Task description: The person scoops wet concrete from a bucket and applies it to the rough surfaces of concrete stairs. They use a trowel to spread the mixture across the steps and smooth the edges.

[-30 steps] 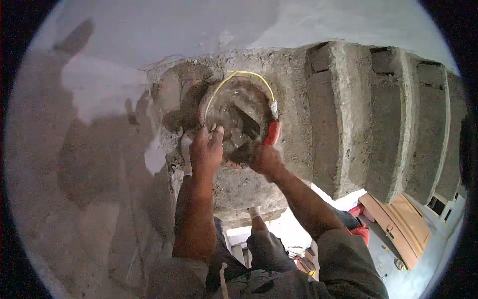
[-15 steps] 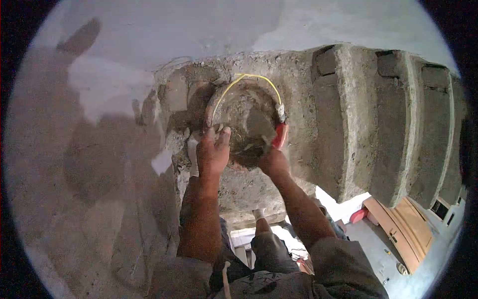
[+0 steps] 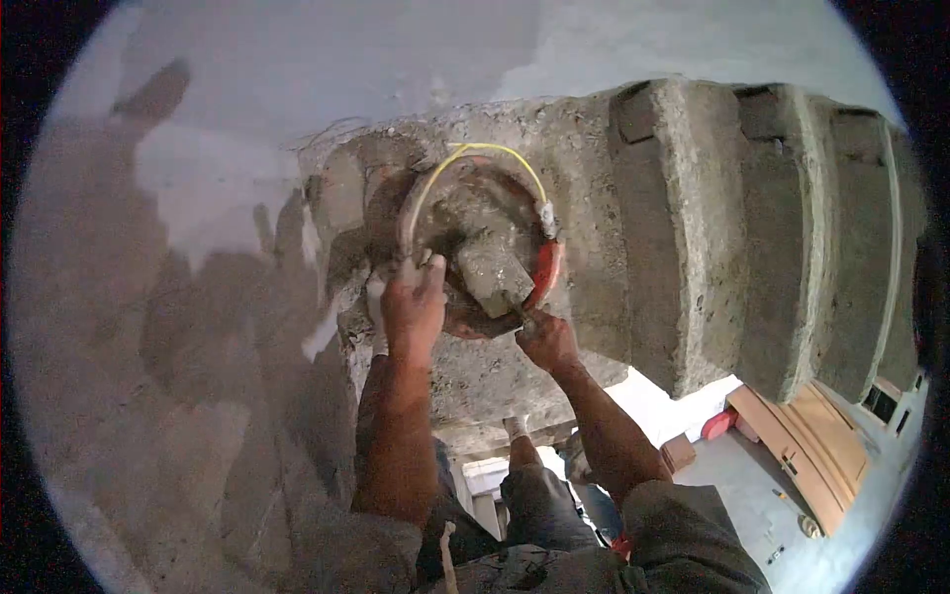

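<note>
A round pan point(image 3: 551, 265) with a reddish rim rests on a rough concrete step, wet grey mortar point(image 3: 465, 203) inside it. A yellow cord point(image 3: 507, 149) arches along its far rim. My left hand point(image 3: 414, 302) grips the pan's near left rim, fingers bent over the edge. Closed round the handle of a trowel at the near right rim is my right hand point(image 3: 547, 340). The trowel's flat blade point(image 3: 492, 277), coated with mortar, lies over the mix in the pan.
Rough concrete steps point(image 3: 712, 238) run off to the right. A grey plastered wall point(image 3: 327, 59) stands beyond the pan and to the left. Lower right, far below, are a wooden panel point(image 3: 807, 445) and a red round object point(image 3: 718, 425).
The trowel blade now shows clearly over the mortar. My right hand has moved slightly down, off the red part of the rim. My left hand stays at the rim.
</note>
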Available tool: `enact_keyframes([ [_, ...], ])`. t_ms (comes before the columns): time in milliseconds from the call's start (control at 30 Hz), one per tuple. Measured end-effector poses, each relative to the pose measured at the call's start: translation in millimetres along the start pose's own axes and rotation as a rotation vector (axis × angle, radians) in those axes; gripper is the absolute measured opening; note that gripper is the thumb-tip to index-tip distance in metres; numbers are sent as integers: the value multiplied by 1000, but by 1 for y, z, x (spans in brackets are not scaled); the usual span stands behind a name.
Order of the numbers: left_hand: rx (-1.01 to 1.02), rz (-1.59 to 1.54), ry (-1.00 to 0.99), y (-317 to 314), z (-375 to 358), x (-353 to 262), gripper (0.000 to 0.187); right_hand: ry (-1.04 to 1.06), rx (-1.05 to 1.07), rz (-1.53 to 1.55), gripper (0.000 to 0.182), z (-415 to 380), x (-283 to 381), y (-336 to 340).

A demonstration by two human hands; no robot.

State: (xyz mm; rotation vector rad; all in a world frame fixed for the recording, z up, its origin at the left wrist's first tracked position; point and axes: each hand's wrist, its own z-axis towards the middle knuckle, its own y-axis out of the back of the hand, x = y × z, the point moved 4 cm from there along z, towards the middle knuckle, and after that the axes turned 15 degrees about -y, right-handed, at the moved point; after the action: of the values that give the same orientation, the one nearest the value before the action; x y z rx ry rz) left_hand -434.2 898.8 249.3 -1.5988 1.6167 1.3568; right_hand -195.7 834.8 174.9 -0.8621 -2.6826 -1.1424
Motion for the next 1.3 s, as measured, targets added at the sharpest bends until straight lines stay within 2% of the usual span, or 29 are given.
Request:
enact_keyframes([
  [33, -16, -61, 51, -3, -4, 1, 46, -16, -15, 4, 46, 0, -5, 1],
  [100, -44, -109, -76, -3, -4, 16, 47, 172, -246, -90, 42, -8, -9, 10],
  [133, -91, -92, -25, -3, -6, 23, 50, 139, -271, -91, 42, -15, -16, 15],
  [200, -122, -78, 12, -3, -5, 23, 53, 25, 85, -59, 36, -28, -24, 16],
  [300, -55, -116, 30, -2, -13, 2, 61, 124, 203, 135, 30, -75, -47, 18],
  [333, -112, -62, 52, -3, -16, -3, 62, 171, 274, 182, 30, -86, -59, 18],
  [367, -172, -7, 70, -4, -18, -5, 63, 170, 271, 190, 30, -89, -73, 23],
  [433, -161, 40, 35, -6, -15, 16, 61, 285, 574, 67, 29, -102, -90, 30],
  [467, -155, 84, 7, -8, -15, 28, 59, 355, 528, 21, 28, -93, -111, 30],
  [500, -160, 87, 6, -11, -21, 21, 59, 155, 643, 38, 25, -82, -118, 56],
  [533, -110, 96, 13, -15, -29, 6, 56, 83, 657, -32, 24, -52, -152, 53],
  [567, -58, 108, 29, -18, -38, 2, 53, -149, 544, 39, 23, -30, -193, 63],
  [600, -62, 114, 41, -18, -43, 18, 53, -307, 518, 967, 25, -9, -246, 47],
  [667, 23, 225, -154, -19, -32, 45, 51, -387, 553, 1088, 25, -32, -271, 42],
  [733, 16, 232, -118, -36, -35, 15, 50, -580, 767, 1331, 27, -94, -297, 0],
  [800, -11, 228, -81, -40, -40, 10, 50, -272, 569, 1065, 26, -114, -346, -56],
  [833, -8, 106, -107, -44, -34, 17, 51, -110, 443, 916, 25, -110, -367, -80],
  [933, -55, -30, 0, -48, -31, 16, 57, -74, 137, 486, 24, -118, -220, 8],
  [1000, -16, 40, -77, -42, -27, 20, 59, 17, 24, 237, 26, -105, -145, 46],
  [1067, -58, 23, -82, -33, -20, 30, 56, 26, -8, -66, 28, -83, -91, 55],
  [1133, -78, -7, -105, -25, -17, 23, 54, 10, -28, -288, 21, -58, -31, 66],
  [1200, -44, 60, -95, -20, -17, 8, 47, -20, -124, -456, 22, -19, -2, 48],
  [1300, -88, 13, -76, -17, -19, 1, 40, 33, -219, -462, 24, 47, 41, 11],
])
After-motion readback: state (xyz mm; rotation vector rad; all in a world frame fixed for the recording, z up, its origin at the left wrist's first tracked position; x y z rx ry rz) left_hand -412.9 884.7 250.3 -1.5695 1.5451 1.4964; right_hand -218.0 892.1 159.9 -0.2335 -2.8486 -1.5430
